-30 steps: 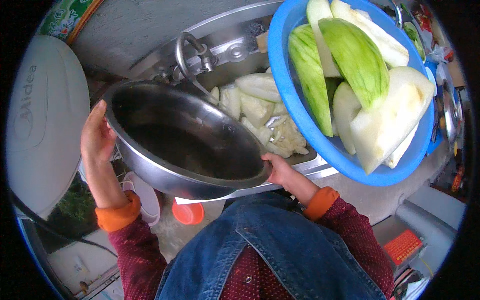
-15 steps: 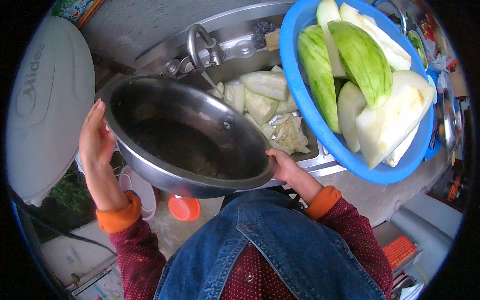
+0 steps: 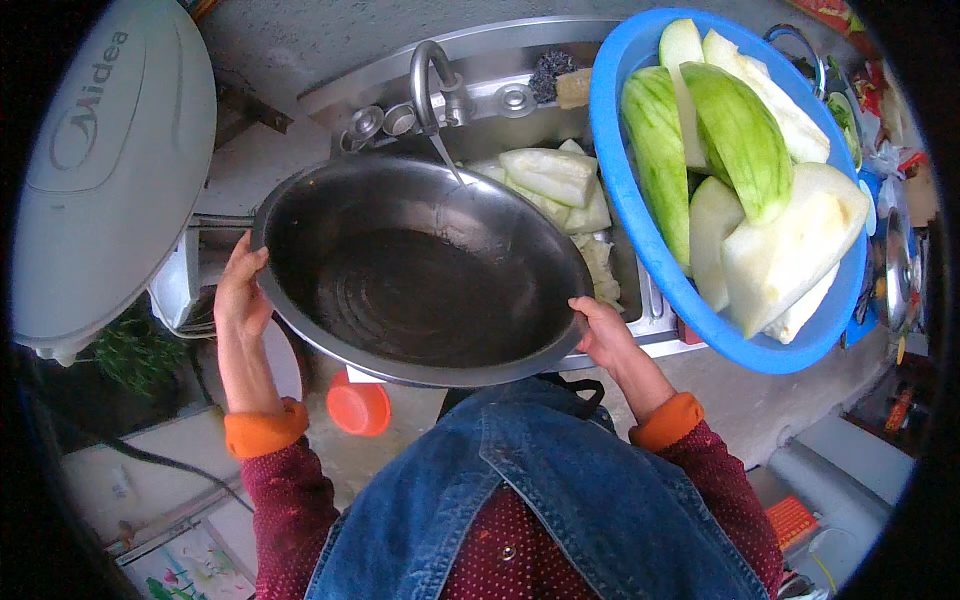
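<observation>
Between my hands is a large oval metal basin [image 3: 430, 290], dark inside and tilted, held over the near left part of the sink [image 3: 640, 290]. My left hand [image 3: 243, 285] grips its left rim, thumb over the edge. On the right rim my right hand [image 3: 602, 332] has its thumb on top, the other fingers mostly hidden beneath. A thin stream of water runs from the curved faucet [image 3: 430, 85] onto the basin's far inner wall. Pale melon pieces [image 3: 550, 178] lie in the sink behind the basin, partly covered by it.
A blue plastic tub [image 3: 605, 130] with large green-skinned melon pieces [image 3: 740, 140] stands at the right. A dark scouring pad [image 3: 552, 72] and tan sponge [image 3: 573, 88] sit behind the sink. A white appliance [image 3: 120, 170] fills the left; an orange-red bowl [image 3: 358, 405] is below.
My hands have shifted the basin a little right and tilted it so more of its inside faces up. The water, earlier falling behind its rim, now falls inside. The view has also shifted.
</observation>
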`<state>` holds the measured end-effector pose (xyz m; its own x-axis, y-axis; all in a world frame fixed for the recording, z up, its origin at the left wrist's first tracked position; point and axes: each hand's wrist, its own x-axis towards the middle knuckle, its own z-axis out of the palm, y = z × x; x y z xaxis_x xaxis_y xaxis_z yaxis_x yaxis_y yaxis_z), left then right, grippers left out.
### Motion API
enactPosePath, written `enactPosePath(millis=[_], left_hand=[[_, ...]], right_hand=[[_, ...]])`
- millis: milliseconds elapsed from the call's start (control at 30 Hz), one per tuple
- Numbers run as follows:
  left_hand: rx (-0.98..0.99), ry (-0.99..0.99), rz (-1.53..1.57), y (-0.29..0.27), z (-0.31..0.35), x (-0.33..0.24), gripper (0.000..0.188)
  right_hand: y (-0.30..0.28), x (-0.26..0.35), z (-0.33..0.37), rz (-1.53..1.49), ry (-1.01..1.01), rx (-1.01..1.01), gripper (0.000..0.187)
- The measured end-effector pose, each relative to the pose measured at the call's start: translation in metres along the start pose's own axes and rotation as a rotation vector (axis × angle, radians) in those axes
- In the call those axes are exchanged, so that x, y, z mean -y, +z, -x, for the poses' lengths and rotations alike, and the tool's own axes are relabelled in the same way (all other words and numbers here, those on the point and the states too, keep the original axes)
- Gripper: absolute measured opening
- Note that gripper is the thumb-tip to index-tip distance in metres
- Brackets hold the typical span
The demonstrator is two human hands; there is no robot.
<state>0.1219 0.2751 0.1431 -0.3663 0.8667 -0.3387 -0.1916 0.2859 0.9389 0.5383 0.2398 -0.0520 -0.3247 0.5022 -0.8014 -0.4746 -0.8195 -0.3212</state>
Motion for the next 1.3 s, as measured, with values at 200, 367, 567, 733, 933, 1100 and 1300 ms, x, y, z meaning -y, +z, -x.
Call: enactPosePath(millis=[200,367,567,733,933,1100,1300], left_hand=[[0.046,-0.085,0.082,0.0,-0.025,0.014,0.034],[-0.059,0.066,-0.069,0.045,0.021,0.023,0.039],[-0.031,0.179,-0.084,0.096,0.09,0.046,0.045],[-0.004,0.114,-0.15,0.077,0.064,0.03,0.038],[-0.005,0.014,0.017,0.055,0.021,0.017,0.029],[-0.015,0.005,0.025,0.048,0.023,0.016,0.032],[-0.034,0.07,-0.087,0.074,0.068,0.034,0.042]], right_hand=[[0.006,-0.002,0.023,0.034,-0.027,-0.041,0.019],[0.034,-0.013,0.047,-0.008,0.045,0.036,0.023],[0.032,-0.005,0.069,0.237,0.142,0.174,0.031],[0.001,0.027,0.076,1.237,-0.525,0.056,0.043],[-0.005,0.028,0.052,1.719,-1.126,0.154,0.044],[0.021,0.015,0.041,1.745,-1.061,0.236,0.018],[0.091,-0.01,0.062,1.584,-1.25,0.288,0.016]])
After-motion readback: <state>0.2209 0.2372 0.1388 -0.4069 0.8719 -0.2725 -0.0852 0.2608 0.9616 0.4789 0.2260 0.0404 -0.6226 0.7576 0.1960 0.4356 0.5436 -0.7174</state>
